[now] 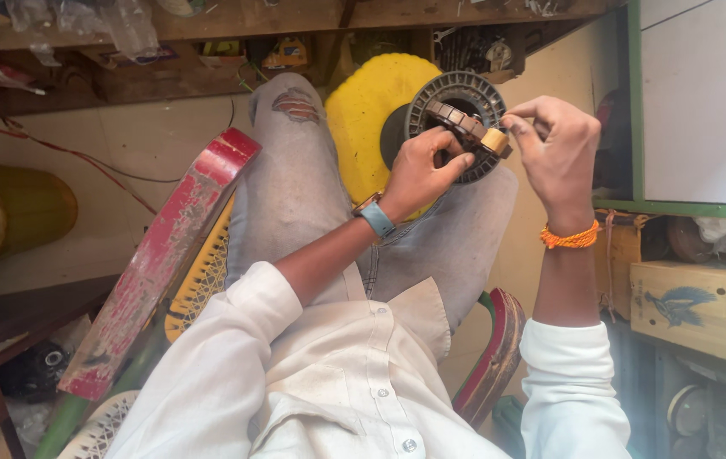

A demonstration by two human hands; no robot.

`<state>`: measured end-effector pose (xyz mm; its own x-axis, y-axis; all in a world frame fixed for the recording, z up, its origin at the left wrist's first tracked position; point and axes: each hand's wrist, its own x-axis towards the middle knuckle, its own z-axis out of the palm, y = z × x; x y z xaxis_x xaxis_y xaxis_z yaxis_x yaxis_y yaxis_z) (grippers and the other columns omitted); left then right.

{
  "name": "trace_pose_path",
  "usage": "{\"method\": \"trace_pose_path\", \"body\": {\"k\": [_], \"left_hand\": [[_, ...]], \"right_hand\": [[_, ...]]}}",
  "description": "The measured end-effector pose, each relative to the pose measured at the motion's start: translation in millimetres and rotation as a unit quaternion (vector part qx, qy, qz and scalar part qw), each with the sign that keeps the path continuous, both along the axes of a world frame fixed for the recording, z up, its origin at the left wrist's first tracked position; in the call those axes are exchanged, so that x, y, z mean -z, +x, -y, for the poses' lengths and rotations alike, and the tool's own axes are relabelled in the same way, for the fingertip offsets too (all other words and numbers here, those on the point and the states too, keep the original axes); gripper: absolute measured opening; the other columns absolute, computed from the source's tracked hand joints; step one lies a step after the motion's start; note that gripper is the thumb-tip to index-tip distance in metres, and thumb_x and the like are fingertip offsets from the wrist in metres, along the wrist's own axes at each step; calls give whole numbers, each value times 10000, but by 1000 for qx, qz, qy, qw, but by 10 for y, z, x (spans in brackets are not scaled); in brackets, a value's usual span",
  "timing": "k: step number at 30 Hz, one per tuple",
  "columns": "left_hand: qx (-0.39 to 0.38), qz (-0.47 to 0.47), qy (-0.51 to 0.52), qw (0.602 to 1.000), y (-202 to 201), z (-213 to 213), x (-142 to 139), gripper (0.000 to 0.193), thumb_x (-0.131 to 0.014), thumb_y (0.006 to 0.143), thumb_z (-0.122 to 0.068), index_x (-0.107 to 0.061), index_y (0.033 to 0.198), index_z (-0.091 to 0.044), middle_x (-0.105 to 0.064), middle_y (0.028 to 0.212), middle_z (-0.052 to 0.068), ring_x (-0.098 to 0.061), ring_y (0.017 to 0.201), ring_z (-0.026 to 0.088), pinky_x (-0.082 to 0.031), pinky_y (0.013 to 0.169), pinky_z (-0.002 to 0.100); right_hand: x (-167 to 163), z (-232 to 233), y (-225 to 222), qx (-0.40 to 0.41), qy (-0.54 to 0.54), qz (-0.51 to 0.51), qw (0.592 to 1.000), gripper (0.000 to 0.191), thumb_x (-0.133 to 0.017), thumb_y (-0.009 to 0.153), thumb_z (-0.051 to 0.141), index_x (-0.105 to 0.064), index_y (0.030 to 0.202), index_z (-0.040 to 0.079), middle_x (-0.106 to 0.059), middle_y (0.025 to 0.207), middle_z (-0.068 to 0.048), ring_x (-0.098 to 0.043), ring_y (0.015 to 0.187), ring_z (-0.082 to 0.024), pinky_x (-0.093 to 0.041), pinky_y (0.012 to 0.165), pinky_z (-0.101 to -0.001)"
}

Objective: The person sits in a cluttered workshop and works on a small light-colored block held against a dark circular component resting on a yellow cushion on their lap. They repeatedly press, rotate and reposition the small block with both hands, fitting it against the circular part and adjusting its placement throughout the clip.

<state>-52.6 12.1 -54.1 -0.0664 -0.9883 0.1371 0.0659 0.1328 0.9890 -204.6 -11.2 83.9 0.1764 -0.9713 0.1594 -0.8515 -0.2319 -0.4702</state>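
**Steadying the winding at the ring's rim**

The dark ribbed ring (456, 126) sits on the person's right knee, in front of a yellow disc (363, 119). The left hand (418, 174) has its grip closed on the ring's lower edge, thumb pressed near the brown coil pieces (456, 121) that cross the hub toward 4 o'clock. The right hand (554, 149) pinches a small tan block (494, 140) at the ring's 4 o'clock side, fingertips closed on it (it looks like tape or a wrapped end, though the view is too small to be sure).

To do this well, I judge the left hand should hold the ring flat against the knee so it cannot turn, while the right keeps the block taut and in line with the coils.
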Motion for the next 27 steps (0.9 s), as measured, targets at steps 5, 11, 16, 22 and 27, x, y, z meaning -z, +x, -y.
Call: {"method": "trace_pose_path", "body": {"k": [5,11,16,22,27], "left_hand": [[-64,-55,41,996,-135,60,-9,201,-787,832,-218,-744,920,-43,-744,864,85,-714,747,183,-539,684,331],[-98,63,94,989,-137,49,-96,324,-870,837,-260,-648,856,-24,-687,867,75,-662,761,216,-514,688,354],[-198,234,-193,932,12,-20,-173,503,-851,824,-210,-563,1236,-205,-587,1214,19,-571,1125,217,-451,933,399],[61,242,-320,914,302,448,-222,845,-823,908,-205,-333,1596,-215,-704,1240,-73,-612,1113,177,-403,1000,373],[190,243,-313,898,324,721,-236,1038,-834,819,-152,-196,1638,-187,-779,1140,-111,-618,1010,184,-431,905,366]], "right_hand": [[299,171,-261,70,31,28,997,107,-797,946,81,-778,999,-10,-671,727,-56,-542,642,-51,-419,574,-250],[735,209,-398,119,43,62,990,106,-796,922,91,-792,974,-1,-642,693,-15,-556,636,-44,-438,574,-248],[874,75,-444,168,67,117,977,100,-749,913,90,-788,963,13,-642,655,31,-594,618,-17,-451,561,-222],[769,-12,-473,188,47,135,972,119,-801,915,104,-782,930,-12,-521,638,55,-424,595,-14,-328,538,-224],[442,-149,-375,176,78,208,959,107,-788,933,94,-767,955,-9,-536,701,103,-386,614,16,-262,534,-205]]}}
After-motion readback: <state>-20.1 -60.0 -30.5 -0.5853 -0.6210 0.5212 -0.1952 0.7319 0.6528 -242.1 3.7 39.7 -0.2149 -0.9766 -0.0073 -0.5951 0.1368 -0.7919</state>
